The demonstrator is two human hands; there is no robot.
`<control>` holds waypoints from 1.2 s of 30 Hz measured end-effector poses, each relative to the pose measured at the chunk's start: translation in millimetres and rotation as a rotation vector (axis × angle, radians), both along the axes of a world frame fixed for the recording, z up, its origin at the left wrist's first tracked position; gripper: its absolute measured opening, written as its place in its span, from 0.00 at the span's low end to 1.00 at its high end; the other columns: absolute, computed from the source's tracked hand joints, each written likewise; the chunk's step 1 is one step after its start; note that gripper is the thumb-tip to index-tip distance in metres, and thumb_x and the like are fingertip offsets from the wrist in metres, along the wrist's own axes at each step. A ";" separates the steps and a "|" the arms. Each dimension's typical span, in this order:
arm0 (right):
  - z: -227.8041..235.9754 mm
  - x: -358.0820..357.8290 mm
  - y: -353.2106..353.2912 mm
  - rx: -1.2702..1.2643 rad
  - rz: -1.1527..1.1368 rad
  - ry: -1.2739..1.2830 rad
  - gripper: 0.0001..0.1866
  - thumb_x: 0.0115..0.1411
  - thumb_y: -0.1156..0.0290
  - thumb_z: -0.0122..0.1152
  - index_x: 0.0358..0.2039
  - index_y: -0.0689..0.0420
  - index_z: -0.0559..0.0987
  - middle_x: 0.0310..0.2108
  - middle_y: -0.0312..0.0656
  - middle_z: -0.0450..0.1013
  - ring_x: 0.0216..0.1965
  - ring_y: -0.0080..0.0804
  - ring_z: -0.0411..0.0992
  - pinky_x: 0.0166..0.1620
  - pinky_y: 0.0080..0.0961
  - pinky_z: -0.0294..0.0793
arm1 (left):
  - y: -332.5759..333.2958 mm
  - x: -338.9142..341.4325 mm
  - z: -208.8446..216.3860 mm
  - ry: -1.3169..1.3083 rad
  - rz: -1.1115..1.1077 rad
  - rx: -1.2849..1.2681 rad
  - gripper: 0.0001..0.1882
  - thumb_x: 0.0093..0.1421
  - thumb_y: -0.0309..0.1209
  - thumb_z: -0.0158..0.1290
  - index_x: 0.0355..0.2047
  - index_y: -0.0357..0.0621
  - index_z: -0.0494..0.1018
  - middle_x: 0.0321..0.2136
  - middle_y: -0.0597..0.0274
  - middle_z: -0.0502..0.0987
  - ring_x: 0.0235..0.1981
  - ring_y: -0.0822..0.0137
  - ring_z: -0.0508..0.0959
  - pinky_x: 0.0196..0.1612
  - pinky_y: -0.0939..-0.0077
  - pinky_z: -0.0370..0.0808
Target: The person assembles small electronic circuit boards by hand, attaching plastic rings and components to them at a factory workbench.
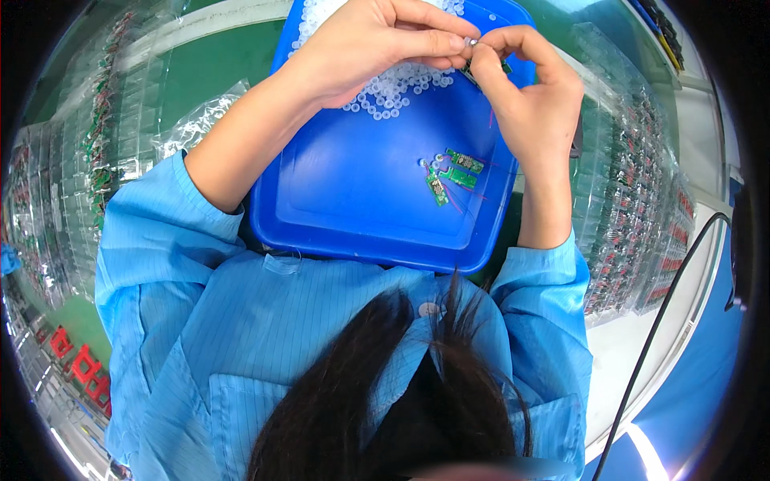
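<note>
Above the far right part of a blue plastic tray (345, 188), my two hands meet fingertip to fingertip. My left hand (385, 44) is closed in a pinch on a small whitish round piece (471, 42). A small green circuit board (506, 68) sits in the pinch of my right hand (533, 84), mostly covered by the fingers. Beneath my left hand lies a heap of small translucent white rings (385, 100). Several finished-looking green circuit boards (463, 178) with thin wires and white rings rest on the tray floor, nearer to me.
Clear plastic trays packed with circuit boards stand at the left (100, 152) and the right (634, 192). A crumpled clear bag (200, 116) lies left of the blue tray. A black cable (658, 321) hangs at the right. Red stools (84, 365) show at the lower left.
</note>
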State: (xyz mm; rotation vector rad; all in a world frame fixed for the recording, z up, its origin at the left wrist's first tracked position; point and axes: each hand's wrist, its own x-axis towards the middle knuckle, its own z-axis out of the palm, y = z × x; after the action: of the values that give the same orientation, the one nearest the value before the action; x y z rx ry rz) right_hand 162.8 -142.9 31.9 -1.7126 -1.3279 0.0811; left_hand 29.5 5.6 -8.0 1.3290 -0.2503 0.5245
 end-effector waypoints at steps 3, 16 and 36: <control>2.5 -2.9 0.2 -0.035 -0.060 0.007 0.03 0.57 0.75 0.66 0.31 0.60 0.81 0.28 0.32 0.77 0.34 0.16 0.72 0.38 0.19 0.73 | -10.6 -3.4 12.2 0.364 0.090 -0.328 0.13 0.63 0.22 0.59 0.48 0.30 0.79 0.37 0.55 0.83 0.36 0.70 0.82 0.43 0.79 0.79; 1.6 -7.2 -0.2 0.048 -0.051 -0.279 0.05 0.52 0.77 0.68 0.30 0.58 0.81 0.29 0.37 0.79 0.31 0.28 0.76 0.36 0.22 0.74 | -29.7 -3.7 11.9 0.316 0.515 0.108 0.12 0.61 0.29 0.62 0.42 0.34 0.81 0.37 0.58 0.85 0.41 0.69 0.84 0.49 0.75 0.81; -1.9 -4.4 -3.0 -0.048 -0.134 -0.043 0.08 0.58 0.72 0.71 0.37 0.60 0.87 0.31 0.36 0.82 0.34 0.18 0.77 0.40 0.17 0.75 | -12.1 -5.4 14.6 0.436 0.152 -0.276 0.11 0.62 0.21 0.60 0.45 0.31 0.80 0.40 0.54 0.83 0.40 0.71 0.82 0.45 0.80 0.78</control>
State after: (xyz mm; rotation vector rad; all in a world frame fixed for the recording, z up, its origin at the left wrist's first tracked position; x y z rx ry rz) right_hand 158.4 -145.8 30.0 -1.8488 -1.2470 -0.0009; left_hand 24.1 -6.5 6.6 1.1622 0.2765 0.3679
